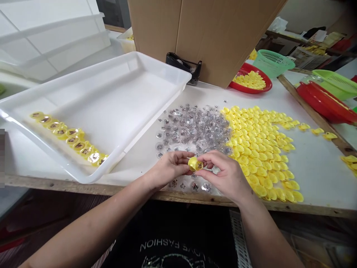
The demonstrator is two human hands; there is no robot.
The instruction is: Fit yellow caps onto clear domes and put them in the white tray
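From the head view, I see the left hand [174,167] and right hand [223,173] together pinching a yellow piece [193,164] between fingertips, above the table's near edge at six o'clock. Clear discs [189,126] lie at twelve, yellow pieces [255,145] at two, and the white tray [150,83] at ten.

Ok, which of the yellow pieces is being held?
The yellow piece pinched between the left hand and right hand, over the clear pieces; the rest lie on the table or in containers.
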